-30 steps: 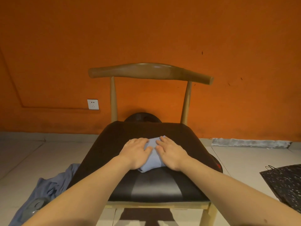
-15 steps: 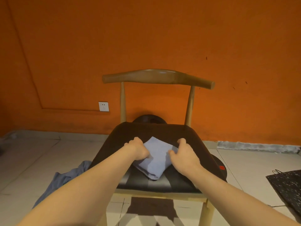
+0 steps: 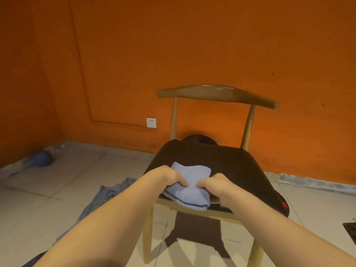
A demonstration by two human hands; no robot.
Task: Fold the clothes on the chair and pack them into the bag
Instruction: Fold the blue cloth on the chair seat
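Observation:
A folded light-blue garment (image 3: pixel 189 187) is held at the front edge of the chair's black seat (image 3: pixel 221 162). My left hand (image 3: pixel 169 177) grips its left side and my right hand (image 3: pixel 215 185) grips its right side, thumbs pressed on top. The bundle hangs partly over the seat's front rim. A dark speckled bag (image 3: pixel 350 231) shows only as a corner at the right edge, on the floor.
The wooden chair's backrest (image 3: pixel 215 93) faces an orange wall. A grey-blue garment (image 3: pixel 104 199) lies crumpled on the tiled floor left of the chair. A blue ball (image 3: pixel 42 158) sits in the left corner. A white socket (image 3: pixel 151 122) is on the wall.
Both hands went from pressing flat on the garment to gripping its sides, then drew the bundle toward the seat's front edge. The view swung left, pushing the bag almost out of frame.

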